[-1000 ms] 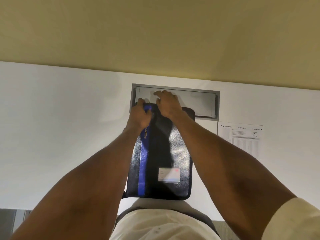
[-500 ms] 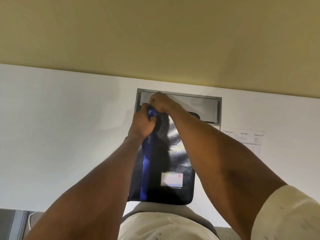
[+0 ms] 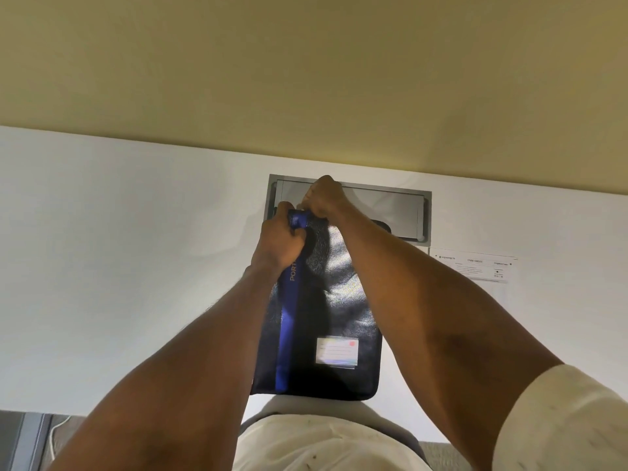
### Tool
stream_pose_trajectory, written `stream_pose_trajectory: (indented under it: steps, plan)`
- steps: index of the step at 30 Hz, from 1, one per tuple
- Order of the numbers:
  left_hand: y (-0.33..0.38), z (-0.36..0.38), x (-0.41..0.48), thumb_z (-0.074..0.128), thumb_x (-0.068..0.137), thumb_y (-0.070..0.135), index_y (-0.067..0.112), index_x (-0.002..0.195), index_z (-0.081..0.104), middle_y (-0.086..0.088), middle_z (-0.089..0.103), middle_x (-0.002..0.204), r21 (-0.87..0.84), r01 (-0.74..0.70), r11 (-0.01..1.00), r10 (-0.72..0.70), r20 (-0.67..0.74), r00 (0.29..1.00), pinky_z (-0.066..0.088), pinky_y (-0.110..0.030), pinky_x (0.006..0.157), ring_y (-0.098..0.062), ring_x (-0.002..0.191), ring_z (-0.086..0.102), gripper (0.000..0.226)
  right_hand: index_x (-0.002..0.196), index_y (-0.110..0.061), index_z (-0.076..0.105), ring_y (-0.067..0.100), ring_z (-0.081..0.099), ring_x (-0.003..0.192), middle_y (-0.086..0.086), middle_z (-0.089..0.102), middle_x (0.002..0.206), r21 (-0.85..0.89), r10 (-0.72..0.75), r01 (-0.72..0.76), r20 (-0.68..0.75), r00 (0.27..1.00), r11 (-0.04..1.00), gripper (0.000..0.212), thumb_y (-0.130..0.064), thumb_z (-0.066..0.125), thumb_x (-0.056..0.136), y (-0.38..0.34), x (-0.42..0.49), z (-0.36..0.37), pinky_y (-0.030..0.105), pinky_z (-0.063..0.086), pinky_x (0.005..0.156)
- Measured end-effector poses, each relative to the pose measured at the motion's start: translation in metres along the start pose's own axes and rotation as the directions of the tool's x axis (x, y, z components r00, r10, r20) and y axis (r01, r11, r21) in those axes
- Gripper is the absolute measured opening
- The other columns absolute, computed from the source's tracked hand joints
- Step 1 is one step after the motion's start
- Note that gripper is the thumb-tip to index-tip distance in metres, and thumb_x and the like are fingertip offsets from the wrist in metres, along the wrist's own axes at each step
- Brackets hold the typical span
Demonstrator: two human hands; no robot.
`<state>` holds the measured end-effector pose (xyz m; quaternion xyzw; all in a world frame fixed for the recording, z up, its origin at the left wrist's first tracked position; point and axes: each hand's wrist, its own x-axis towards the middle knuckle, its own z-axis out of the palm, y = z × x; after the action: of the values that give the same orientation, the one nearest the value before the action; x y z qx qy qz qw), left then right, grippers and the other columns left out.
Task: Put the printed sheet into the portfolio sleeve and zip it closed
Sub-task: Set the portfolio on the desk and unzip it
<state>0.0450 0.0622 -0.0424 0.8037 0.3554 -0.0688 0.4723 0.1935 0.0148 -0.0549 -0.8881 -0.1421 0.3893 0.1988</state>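
Since a second ago the right hand has slid left along the far edge of the portfolio to meet the left hand. On the white worktop the dark portfolio lies flat. The printed sheet lies to its right, outside it, beyond the right forearm. The left hand grips the portfolio's blue-striped corner. The right hand's fingers bunch just above it, and I cannot tell what they hold.

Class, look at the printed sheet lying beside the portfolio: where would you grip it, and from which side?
Pinch the printed sheet at its far right corner, coming from the right. It lies flat on the desk, so a corner probably needs peeling up; the right forearm hides its near part.
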Motion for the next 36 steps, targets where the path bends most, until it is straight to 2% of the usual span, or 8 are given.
stream_pose_trajectory:
  steps: [14,19,23,27,29,31,33,36]
  plan:
    - [-0.007,0.004,0.008,0.06,0.094,0.002,0.016,0.124,0.051,-0.015,0.072,0.101,-0.02,0.02,1.0,-0.02,0.003,1.0,0.063,-0.05,0.081,-0.037,0.083,0.074,0.034,0.124,-0.001,0.065,0.033,0.064,0.118,0.02,0.066,0.125,0.133,0.27,-0.254,-0.122,0.955,0.958,0.034,-0.013,0.059,0.092,0.102,-0.015,-0.054,0.035,0.054,0.093]
    - [-0.006,0.009,0.01,0.06,0.094,-0.001,0.016,0.118,0.051,-0.014,0.07,0.099,-0.057,-0.001,0.998,0.001,-0.001,1.0,0.065,-0.046,0.076,-0.029,0.072,0.073,0.031,0.118,-0.002,0.07,0.016,0.061,0.089,0.017,0.07,0.121,0.265,0.316,-0.285,-0.082,0.945,0.921,0.031,-0.013,0.068,0.089,0.141,-0.023,-0.066,0.018,0.044,0.063]
    - [-0.003,0.014,0.012,0.061,0.095,-0.002,0.023,0.112,0.048,-0.014,0.07,0.097,-0.069,-0.002,0.998,0.002,0.012,1.0,0.064,-0.035,0.065,-0.022,0.065,0.069,0.033,0.131,-0.008,0.063,0.007,0.063,0.095,0.01,0.067,0.132,0.387,0.33,-0.264,-0.114,0.937,0.883,0.038,-0.011,0.064,0.094,0.157,-0.028,-0.069,0.021,0.053,0.08]
    - [-0.005,0.014,0.015,0.057,0.092,-0.006,0.023,0.112,0.051,-0.017,0.07,0.096,-0.12,0.023,0.993,-0.023,-0.005,1.0,0.051,-0.012,0.048,-0.023,0.066,0.069,0.035,0.154,-0.026,0.035,0.018,0.052,0.138,-0.007,0.049,0.152,-0.317,0.027,-0.059,-0.105,0.994,0.947,0.065,-0.023,0.065,0.097,0.174,-0.041,-0.072,0.032,0.049,0.108]
    - [-0.008,0.015,0.016,0.057,0.092,-0.007,0.022,0.112,0.052,-0.018,0.07,0.098,-0.13,0.028,0.991,-0.03,-0.008,1.0,0.051,-0.011,0.049,-0.024,0.067,0.069,0.036,0.155,-0.022,0.038,0.02,0.053,0.137,-0.002,0.051,0.151,-0.017,0.138,-0.142,-0.162,0.977,0.99,0.059,-0.019,0.06,0.1,0.18,-0.044,-0.073,0.028,0.052,0.104]
    - [-0.009,0.015,0.017,0.058,0.092,-0.007,0.022,0.113,0.052,-0.018,0.07,0.098,-0.136,0.028,0.99,-0.028,-0.001,1.0,0.051,-0.011,0.049,-0.022,0.066,0.069,0.036,0.138,-0.007,0.06,0.023,0.068,0.11,0.009,0.067,0.131,0.591,0.326,-0.253,-0.018,0.945,0.766,0.039,-0.006,0.058,0.099,0.182,-0.036,-0.069,0.02,0.058,0.075]
    - [-0.011,0.016,0.019,0.058,0.093,-0.007,0.022,0.112,0.052,-0.019,0.07,0.099,-0.141,0.027,0.99,-0.027,0.004,1.0,0.052,-0.011,0.049,-0.021,0.067,0.068,0.035,0.109,-0.001,0.072,0.015,0.063,0.067,0.011,0.071,0.091,0.728,0.388,-0.278,0.017,0.921,0.627,0.018,0.0,0.058,0.098,0.184,-0.047,-0.064,0.017,0.047,0.052]
    - [-0.013,0.017,0.022,0.056,0.093,-0.006,0.021,0.113,0.052,-0.021,0.071,0.098,-0.149,0.045,0.988,-0.048,-0.016,0.999,0.058,-0.023,0.056,-0.025,0.067,0.069,0.033,0.098,0.002,0.07,0.011,0.047,0.048,0.012,0.062,0.075,0.759,0.425,-0.289,0.017,0.905,0.584,0.009,0.005,0.064,0.093,0.191,-0.057,-0.052,0.019,0.035,0.041]
